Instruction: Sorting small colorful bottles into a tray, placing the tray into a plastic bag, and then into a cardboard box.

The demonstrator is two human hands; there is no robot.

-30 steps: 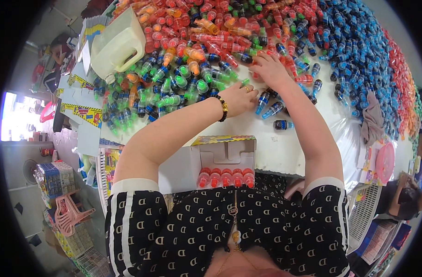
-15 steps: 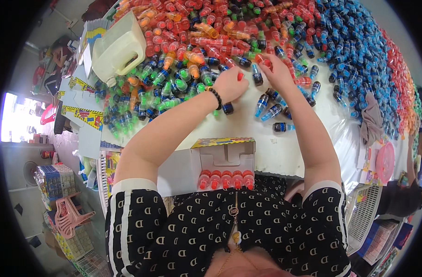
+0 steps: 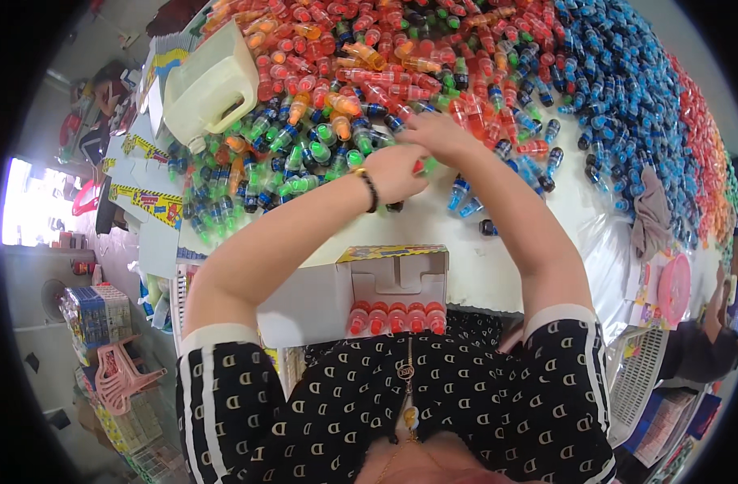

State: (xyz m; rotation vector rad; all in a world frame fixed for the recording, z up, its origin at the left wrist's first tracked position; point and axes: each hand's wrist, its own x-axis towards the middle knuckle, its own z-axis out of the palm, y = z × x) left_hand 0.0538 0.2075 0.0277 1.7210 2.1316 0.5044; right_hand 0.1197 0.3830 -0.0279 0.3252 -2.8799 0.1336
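My left hand (image 3: 395,174) is closed over the table, with a bit of a small red bottle (image 3: 420,167) showing at its finger side. Just above it, my right hand (image 3: 437,134) reaches across to the left. Its fingers are bent down beside the left hand, and what they hold is hidden. Around both hands lie small clear bottles of coloured liquid: green ones (image 3: 319,152), red ones (image 3: 471,113) and blue ones (image 3: 458,192). Close to my body stands an open white carton (image 3: 398,278) with a row of several red bottles (image 3: 396,317) along its near side.
A cream plastic jug (image 3: 210,83) lies on the pile at the left. Flat printed cartons (image 3: 147,202) stack beside it. A large heap of blue bottles (image 3: 619,89) fills the far right, near a grey cloth (image 3: 650,211) and a pink round item (image 3: 674,289).
My right hand has moved left from the red bottles to beside my left hand. My left hand has come slightly nearer to me.
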